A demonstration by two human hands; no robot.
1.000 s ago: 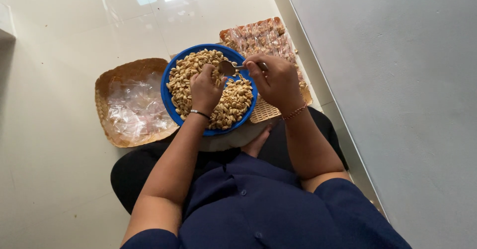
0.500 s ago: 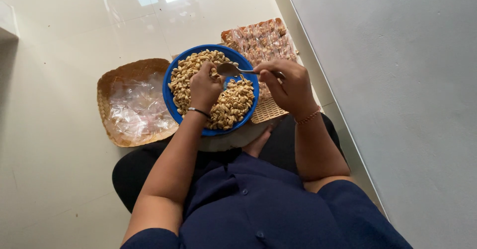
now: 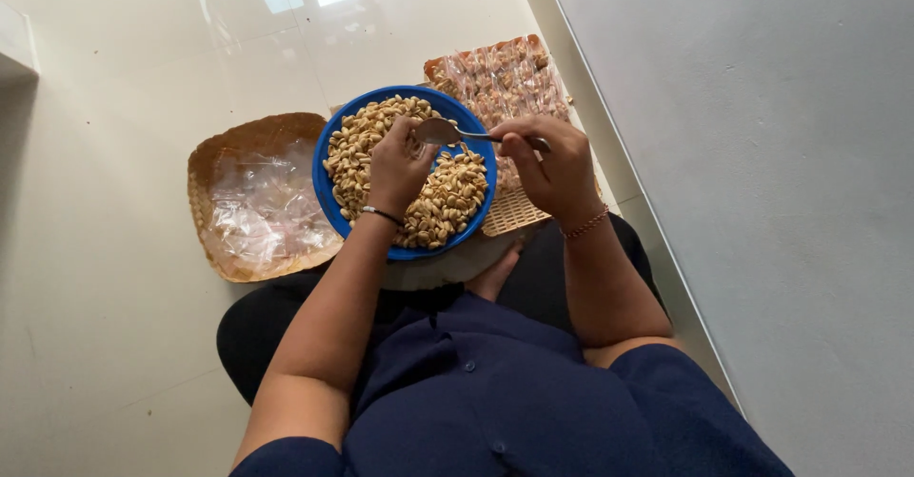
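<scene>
A round blue bowl (image 3: 328,144) full of peanuts (image 3: 455,196) rests in front of my lap. My left hand (image 3: 398,168) lies in the middle of the bowl, over the peanuts, fingers curled; what it pinches is hidden. My right hand (image 3: 552,168) grips the handle of a metal spoon (image 3: 440,132), whose scoop hangs just above my left fingertips at the bowl's far side.
A woven tray (image 3: 205,177) with clear plastic bags (image 3: 262,206) sits left of the bowl. Another woven tray (image 3: 514,212) with several filled packets (image 3: 500,72) lies at the far right, by a grey wall (image 3: 762,172). Glossy pale floor tiles surround everything.
My right hand has drawn back to the right of the bowl and the spoon's scoop has come up level over my left fingers. The left hand stays in the peanuts.
</scene>
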